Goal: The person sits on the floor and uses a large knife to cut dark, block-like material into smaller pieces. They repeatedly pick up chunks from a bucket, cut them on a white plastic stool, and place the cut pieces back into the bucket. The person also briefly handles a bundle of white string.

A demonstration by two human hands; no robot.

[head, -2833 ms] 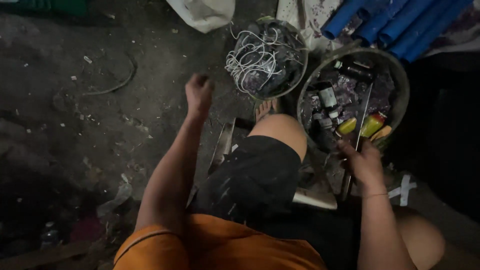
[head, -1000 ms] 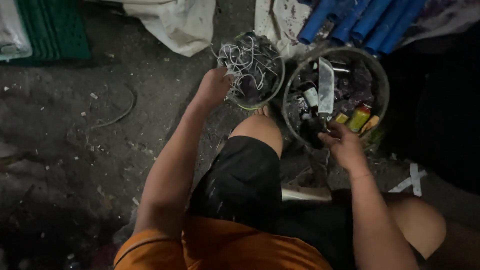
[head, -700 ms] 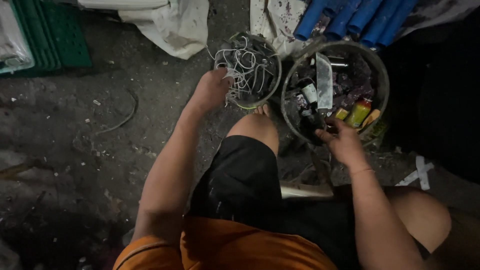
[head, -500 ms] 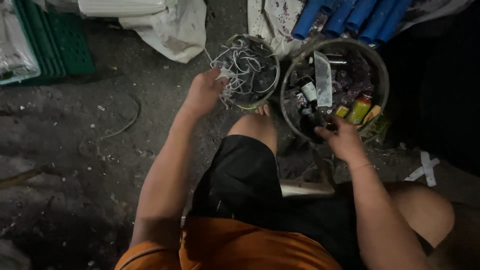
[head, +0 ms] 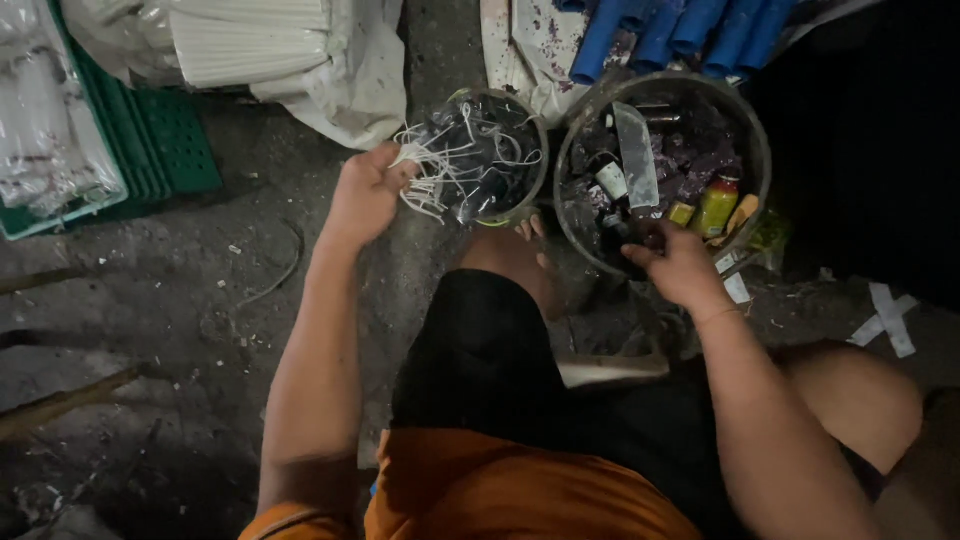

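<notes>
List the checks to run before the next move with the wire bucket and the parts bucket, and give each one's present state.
1. Left hand grips the white wires: ok, fingers closed on a bunch.
2. Wires clear of the wire bucket: not ok, most lie tangled inside it.
3. Right hand at the parts bucket: ok, fingers over its near rim.
4. Right hand holds something: cannot tell, fingertips hidden among dark parts.
5. Both buckets upright: ok.
6. Knee clear of the buckets: not ok, it sits against them.
</notes>
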